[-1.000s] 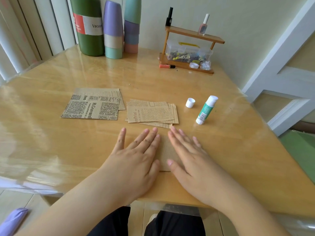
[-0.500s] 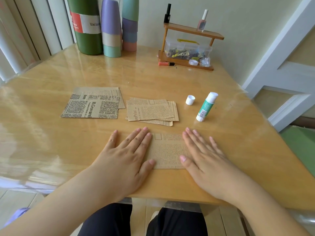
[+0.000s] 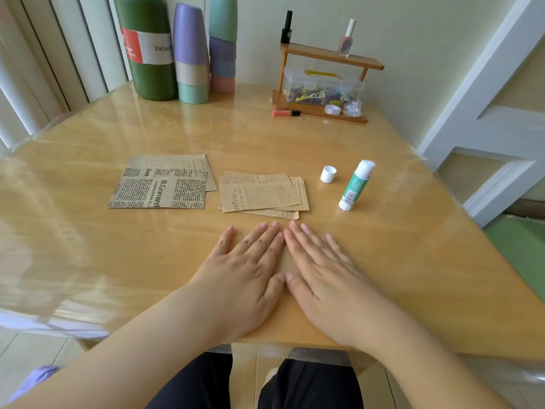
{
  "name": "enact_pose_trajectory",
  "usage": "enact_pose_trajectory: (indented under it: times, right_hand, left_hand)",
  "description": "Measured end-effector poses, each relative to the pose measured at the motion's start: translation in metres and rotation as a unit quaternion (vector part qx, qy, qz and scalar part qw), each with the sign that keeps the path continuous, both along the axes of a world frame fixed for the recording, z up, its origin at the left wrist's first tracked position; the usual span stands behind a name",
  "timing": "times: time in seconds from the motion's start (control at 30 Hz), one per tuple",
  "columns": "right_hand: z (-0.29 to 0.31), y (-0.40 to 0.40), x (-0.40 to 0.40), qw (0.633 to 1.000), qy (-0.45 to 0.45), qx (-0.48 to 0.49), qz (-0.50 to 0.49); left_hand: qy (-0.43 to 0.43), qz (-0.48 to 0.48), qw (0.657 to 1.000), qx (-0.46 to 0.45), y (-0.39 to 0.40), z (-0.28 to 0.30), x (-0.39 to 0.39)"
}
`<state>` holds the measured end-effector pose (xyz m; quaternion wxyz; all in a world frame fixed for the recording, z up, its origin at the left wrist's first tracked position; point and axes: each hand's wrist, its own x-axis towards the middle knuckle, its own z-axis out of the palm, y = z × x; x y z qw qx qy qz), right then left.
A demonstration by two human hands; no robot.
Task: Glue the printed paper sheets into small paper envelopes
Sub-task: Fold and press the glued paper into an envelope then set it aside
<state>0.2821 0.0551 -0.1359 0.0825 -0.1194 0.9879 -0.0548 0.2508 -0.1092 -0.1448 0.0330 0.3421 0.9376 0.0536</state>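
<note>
Low in the middle of the frame, the left hand (image 3: 247, 273) and right hand (image 3: 321, 276) lie flat side by side on the table (image 3: 88, 261), fingers straight, pressing a folded paper envelope (image 3: 285, 262) that shows only as a narrow strip between them. Its long axis cannot be told while it is covered. The glue stick (image 3: 355, 185) lies uncapped up and to the right, nearer the right hand; the cap (image 3: 328, 174) sits just beside it.
</note>
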Motion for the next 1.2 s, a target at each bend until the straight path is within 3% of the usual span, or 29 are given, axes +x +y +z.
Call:
enact_pose_trajectory:
  times: [0.43, 0.7, 1.2]
  right_hand:
    - [0.009, 0.035, 0.006, 0.996, -0.057, 0.03, -0.067]
    - [0.013, 0.011, -0.001, 0.997, 0.01, -0.067, -0.035]
    - [0.009, 0.028, 0.008, 0.996, -0.047, 0.021, -0.068]
  left_hand:
    - [0.009, 0.036, 0.997, -0.069, -0.025, 0.006, -0.009]
    - [0.004, 0.012, 0.999, 0.032, -0.003, 0.01, -0.005]
    - [-0.007, 0.021, 0.998, -0.05, -0.024, 0.004, -0.01]
